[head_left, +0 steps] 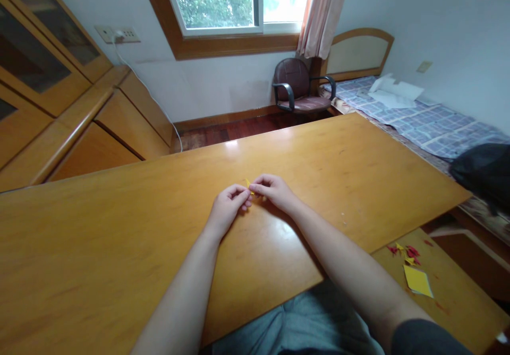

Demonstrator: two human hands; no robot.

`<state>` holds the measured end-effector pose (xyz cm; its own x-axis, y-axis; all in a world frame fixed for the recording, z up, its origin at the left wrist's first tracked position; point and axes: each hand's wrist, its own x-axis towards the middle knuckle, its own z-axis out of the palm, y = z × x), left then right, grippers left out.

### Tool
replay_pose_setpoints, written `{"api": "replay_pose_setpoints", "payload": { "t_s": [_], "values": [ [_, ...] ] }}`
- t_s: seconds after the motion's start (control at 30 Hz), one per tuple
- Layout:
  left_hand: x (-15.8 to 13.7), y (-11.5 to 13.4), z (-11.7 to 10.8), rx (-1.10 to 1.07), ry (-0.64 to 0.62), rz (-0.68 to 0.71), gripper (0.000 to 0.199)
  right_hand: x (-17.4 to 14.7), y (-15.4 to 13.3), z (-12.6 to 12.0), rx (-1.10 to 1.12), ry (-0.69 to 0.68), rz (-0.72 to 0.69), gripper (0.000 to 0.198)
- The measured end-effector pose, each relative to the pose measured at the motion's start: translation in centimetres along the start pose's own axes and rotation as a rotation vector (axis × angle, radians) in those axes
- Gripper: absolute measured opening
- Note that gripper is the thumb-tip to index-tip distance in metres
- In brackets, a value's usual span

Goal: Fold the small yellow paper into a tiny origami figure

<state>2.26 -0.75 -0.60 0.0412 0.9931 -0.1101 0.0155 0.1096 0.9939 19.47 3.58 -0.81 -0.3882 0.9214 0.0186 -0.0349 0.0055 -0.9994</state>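
Head view: yellow paper [247,183] sits near frame centre, pinched by my left hand [228,207] and right hand [275,191]. Visible sliver runs steeply, upper left to lower right. Fingertips meet it from both sides; neither hand's nearer.

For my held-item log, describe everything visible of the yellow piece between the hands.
The yellow piece is small and looks like folded paper, thin and pointed where it sticks out. The left hand and right hand pinch it in a shared grip that hides much of it, so its full shape is unclear. It is held over the wooden tabletop.
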Motion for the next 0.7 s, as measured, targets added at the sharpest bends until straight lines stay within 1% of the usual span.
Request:
{"api": "replay_pose_setpoints", "payload": {
  "t_s": [0.13,0.27,0.4,0.57,0.7],
  "values": [
    [0.12,-0.08,-0.12,-0.013,0.039,0.038,0.027,-0.05,-0.25,-0.03,-0.004,-0.019,0.010,0.033],
    [0.14,-0.11,-0.15,-0.009,0.048,0.049,0.025,-0.14,-0.39,-0.06,-0.032,-0.046,0.039,0.033],
    [0.12,-0.20,-0.14,-0.024,0.037,0.044,0.025,-0.12,-0.23,-0.07,-0.042,-0.051,0.030,0.032],
    [0.13,-0.26,-0.27,-0.053,-0.020,0.011,0.028,-0.17,-0.15,-0.11,-0.063,-0.048,0.011,0.033],
    [0.00,0.04,-0.26,-0.028,-0.023,0.028,0.026,-0.26,-0.21,-0.10,-0.082,-0.063,0.000,0.032]
  ]
}}
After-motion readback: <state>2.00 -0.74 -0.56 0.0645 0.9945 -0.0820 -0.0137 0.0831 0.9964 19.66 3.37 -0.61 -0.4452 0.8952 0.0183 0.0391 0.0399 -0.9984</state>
